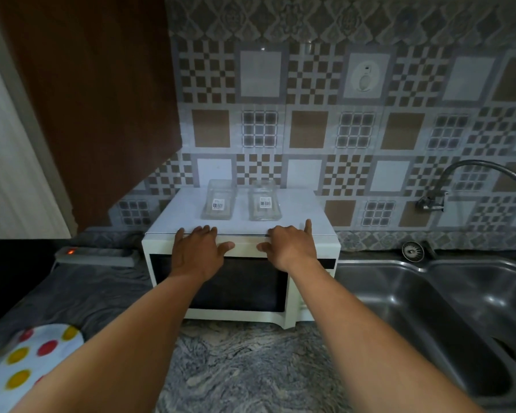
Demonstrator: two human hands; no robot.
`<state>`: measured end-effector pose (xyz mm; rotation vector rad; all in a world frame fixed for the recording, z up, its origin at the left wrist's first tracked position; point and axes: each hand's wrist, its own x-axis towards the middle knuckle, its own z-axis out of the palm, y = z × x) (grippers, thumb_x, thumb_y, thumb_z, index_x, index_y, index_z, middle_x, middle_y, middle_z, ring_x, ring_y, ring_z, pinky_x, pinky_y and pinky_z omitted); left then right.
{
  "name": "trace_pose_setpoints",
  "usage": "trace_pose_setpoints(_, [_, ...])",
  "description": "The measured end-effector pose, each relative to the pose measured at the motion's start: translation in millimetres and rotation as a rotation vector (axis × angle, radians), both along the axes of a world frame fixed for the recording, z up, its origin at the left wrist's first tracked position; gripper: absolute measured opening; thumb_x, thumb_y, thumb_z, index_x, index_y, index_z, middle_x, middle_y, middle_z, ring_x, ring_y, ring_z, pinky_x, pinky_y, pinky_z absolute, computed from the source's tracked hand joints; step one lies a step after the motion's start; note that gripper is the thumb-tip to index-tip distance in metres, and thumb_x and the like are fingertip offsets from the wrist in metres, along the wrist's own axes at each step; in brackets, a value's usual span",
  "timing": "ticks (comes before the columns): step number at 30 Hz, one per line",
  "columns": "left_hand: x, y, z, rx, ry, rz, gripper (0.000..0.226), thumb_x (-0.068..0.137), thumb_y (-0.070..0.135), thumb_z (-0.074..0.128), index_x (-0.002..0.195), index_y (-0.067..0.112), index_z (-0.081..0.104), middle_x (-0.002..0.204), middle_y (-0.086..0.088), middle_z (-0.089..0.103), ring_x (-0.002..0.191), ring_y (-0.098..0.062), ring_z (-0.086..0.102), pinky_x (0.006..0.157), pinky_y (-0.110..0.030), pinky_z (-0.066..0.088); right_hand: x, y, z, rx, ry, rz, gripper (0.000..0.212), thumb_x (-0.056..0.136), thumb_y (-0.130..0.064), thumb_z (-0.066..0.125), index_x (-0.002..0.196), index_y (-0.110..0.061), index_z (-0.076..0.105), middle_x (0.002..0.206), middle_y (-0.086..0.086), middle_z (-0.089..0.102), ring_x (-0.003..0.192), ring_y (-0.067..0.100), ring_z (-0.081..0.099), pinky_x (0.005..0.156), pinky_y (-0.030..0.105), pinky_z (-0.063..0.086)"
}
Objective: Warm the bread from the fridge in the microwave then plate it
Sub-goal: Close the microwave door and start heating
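Grey veined stone counter (251,368) runs up to the stainless steel double sink (414,308) on the right. On it sits the cream-white boxy microwave (246,248). At lower left lies a white packet with coloured dots (42,353) (bread? I cannot tell). My left hand (198,248) and right hand (291,247) lie flat over the microwave's top front edge, gripping nothing. Two clear square glass jars (218,201) stand just behind my fingers.

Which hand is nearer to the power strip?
Left. The left hand rests on the microwave, just right of the power strip; the right hand lies farther right.
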<state>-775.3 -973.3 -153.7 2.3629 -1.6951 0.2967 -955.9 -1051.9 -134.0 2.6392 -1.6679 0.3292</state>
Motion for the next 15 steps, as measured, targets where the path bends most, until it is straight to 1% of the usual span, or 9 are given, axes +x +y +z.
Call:
trace_pose_setpoints(5, [0.0,0.5,4.2,0.012,-0.011,0.015,0.062,0.100,0.062,0.032,0.141,0.019,0.050,0.143,-0.002,0.054,0.134,-0.020,0.047,0.121,-0.044,0.016,0.4,-1.4,-0.7,0.034,-0.014,-0.009,0.037,0.100,-0.051,0.049,0.117,-0.023,0.067,0.105,0.005,0.071,0.111,0.025,0.062,0.122,0.053,0.001])
trace_pose_setpoints(8, [0.9,2.1,4.7,0.024,-0.004,0.004,0.062,0.100,0.062,0.031,0.141,0.020,0.050,0.142,-0.001,0.055,0.133,-0.020,0.047,0.121,-0.045,0.015,0.9,1.8,-2.6,0.036,-0.018,-0.009,0.037,0.101,-0.050,0.047,0.117,-0.022,0.065,0.108,0.005,0.070,0.112,0.025,0.062,0.122,0.053,0.001])
trace_pose_setpoints(10, [0.7,2.5,5.5,0.011,0.007,0.000,0.061,0.100,0.061,0.031,0.141,0.020,0.050,0.143,-0.001,0.054,0.134,-0.020,0.046,0.121,-0.045,0.015,1.8,3.0,-4.2,0.020,-0.004,0.012,0.038,0.102,-0.048,0.044,0.122,-0.021,0.062,0.118,0.005,0.067,0.117,0.024,0.060,0.123,0.053,0.001])
trace_pose_setpoints(12, [-0.5,3.8,3.8,-0.005,0.012,0.003,0.061,0.100,0.060,0.032,0.141,0.019,0.050,0.145,-0.002,0.053,0.136,-0.020,0.044,0.121,-0.046,0.014,1.3,4.2,-10.1,-0.002,0.005,0.038,0.041,0.104,-0.045,0.043,0.133,-0.019,0.057,0.131,0.003,0.061,0.124,0.022,0.056,0.123,0.051,0.000])
trace_pose_setpoints(15, [0.5,3.8,-0.6,-0.024,0.020,-0.014,0.060,0.101,0.059,0.032,0.141,0.018,0.050,0.146,-0.002,0.052,0.138,-0.020,0.043,0.121,-0.047,0.012,1.3,6.7,-17.4,-0.022,-0.019,0.068,0.045,0.105,-0.040,0.043,0.142,-0.015,0.048,0.142,0.007,0.053,0.133,0.023,0.048,0.124,0.045,0.006])
